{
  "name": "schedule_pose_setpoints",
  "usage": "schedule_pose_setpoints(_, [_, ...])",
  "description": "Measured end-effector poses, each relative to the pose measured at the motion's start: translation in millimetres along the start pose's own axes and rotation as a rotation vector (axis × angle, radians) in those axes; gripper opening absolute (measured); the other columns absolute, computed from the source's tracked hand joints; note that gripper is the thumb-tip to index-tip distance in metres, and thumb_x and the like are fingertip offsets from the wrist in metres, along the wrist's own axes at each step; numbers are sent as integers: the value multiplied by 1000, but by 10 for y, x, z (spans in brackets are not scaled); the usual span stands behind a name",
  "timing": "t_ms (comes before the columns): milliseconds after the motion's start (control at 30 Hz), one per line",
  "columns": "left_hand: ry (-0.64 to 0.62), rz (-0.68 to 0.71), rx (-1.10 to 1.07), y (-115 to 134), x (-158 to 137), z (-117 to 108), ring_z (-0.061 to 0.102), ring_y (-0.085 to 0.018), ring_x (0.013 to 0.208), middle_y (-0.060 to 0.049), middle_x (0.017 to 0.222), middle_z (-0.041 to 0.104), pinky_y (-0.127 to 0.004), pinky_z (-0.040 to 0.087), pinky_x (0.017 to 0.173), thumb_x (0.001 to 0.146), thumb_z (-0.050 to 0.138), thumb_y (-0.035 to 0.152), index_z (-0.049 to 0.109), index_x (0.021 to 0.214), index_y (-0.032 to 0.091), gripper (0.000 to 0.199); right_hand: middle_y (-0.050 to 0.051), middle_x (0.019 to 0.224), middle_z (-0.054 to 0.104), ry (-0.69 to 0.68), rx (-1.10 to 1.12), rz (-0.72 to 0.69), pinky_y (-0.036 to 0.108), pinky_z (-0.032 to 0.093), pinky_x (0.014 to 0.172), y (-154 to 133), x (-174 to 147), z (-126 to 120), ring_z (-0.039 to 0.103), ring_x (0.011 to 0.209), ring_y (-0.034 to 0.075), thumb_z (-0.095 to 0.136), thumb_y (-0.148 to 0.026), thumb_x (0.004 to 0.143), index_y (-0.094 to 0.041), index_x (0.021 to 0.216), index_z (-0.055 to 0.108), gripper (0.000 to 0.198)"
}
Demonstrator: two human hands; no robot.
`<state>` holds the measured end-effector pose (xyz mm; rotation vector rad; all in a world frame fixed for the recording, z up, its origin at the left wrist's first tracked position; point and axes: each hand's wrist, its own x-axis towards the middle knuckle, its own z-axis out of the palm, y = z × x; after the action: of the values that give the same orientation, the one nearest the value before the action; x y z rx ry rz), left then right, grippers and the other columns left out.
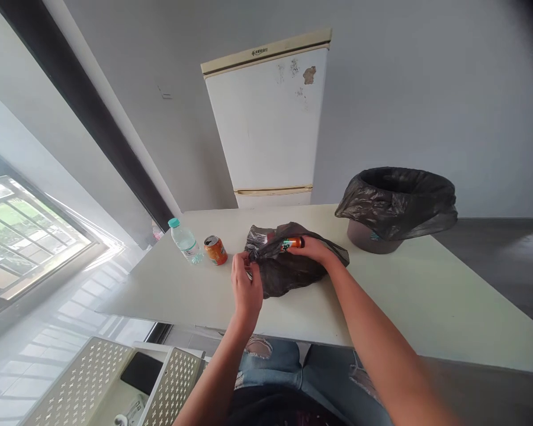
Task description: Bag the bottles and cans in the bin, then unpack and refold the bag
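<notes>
A black plastic bag (288, 275) lies on the table in front of me, bunched and partly open. My left hand (247, 281) pinches the bag's left edge between thumb and fingers. In my right hand (313, 248) is an orange bottle with a dark cap (292, 243), lying on its side in the bag's opening; the bag's film hides part of it. Something clear with a reddish patch shows through the bag near its far side. Left of the bag stand an opened orange soda can (215, 251) and a clear plastic bottle (186, 241) with a teal cap.
At the right of the white table (408, 302) stands a trash bin (373, 236) lined with a black bag. A white fridge (270, 124) is behind the table. A perforated cream basket (77, 378) holding a dark flat object sits low on the left, by a barred window.
</notes>
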<state>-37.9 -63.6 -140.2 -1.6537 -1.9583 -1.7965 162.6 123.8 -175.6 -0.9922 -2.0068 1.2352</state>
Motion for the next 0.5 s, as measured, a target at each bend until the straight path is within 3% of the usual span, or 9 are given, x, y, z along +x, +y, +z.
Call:
schedule_pose_setpoints(67, [13, -3, -5, -3, -1, 7, 65, -21, 92, -6, 102, 68, -34, 53, 82, 102, 49, 19, 55, 107, 24, 9, 4, 107, 80, -30, 300, -40, 38, 60, 90, 23, -19, -48, 73, 96, 25, 87, -47, 75, -23, 110, 76, 44])
schedule_pose_setpoints(133, [28, -7, -16, -9, -1, 15, 65, -20, 88, -6, 101, 68, -33, 54, 78, 101, 49, 18, 55, 104, 24, 9, 5, 110, 80, -53, 594, -87, 40, 60, 97, 46, -16, -59, 75, 103, 26, 89, -50, 69, -23, 112, 75, 52])
schedule_pose_setpoints(200, [34, -19, -24, -26, 1, 26, 66, -20, 86, -6, 100, 67, -31, 53, 75, 101, 49, 17, 55, 103, 24, 9, 7, 109, 80, -53, 720, -119, 42, 61, 98, 52, -11, -54, 76, 103, 27, 88, -60, 66, -23, 111, 74, 60])
schedule_pose_setpoints(267, [28, -35, -22, -51, 6, 36, 65, -20, 87, -6, 100, 67, -31, 53, 74, 100, 48, 16, 55, 104, 24, 11, 9, 104, 80, -66, 760, -130, 43, 64, 91, 38, -40, -59, 77, 97, 28, 82, -73, 67, -23, 109, 73, 66])
schedule_pose_setpoints(367, [-23, -34, 4, -57, 15, 34, 66, -21, 91, -7, 103, 66, -34, 55, 78, 99, 49, 16, 59, 108, 24, 15, 12, 89, 78, -233, 838, -89, 38, 65, 71, -10, -172, -81, 76, 77, 26, 73, -83, 70, -18, 100, 72, 72])
schedule_pose_setpoints(433, [-91, -8, 39, 8, 9, 3, 65, -24, 100, -9, 109, 66, -39, 57, 86, 97, 53, 17, 61, 121, 25, 27, 12, 80, 74, -376, 875, -62, 32, 60, 57, -57, -285, -78, 71, 64, 22, 69, -85, 72, -16, 97, 71, 74])
schedule_pose_setpoints(500, [-122, 39, 82, 147, -23, -60, 63, -28, 113, -11, 120, 64, -47, 56, 97, 93, 60, 18, 55, 143, 27, 51, 12, 77, 71, -473, 889, -66, 28, 52, 47, -119, -369, -54, 63, 55, 18, 68, -86, 71, -14, 98, 71, 76])
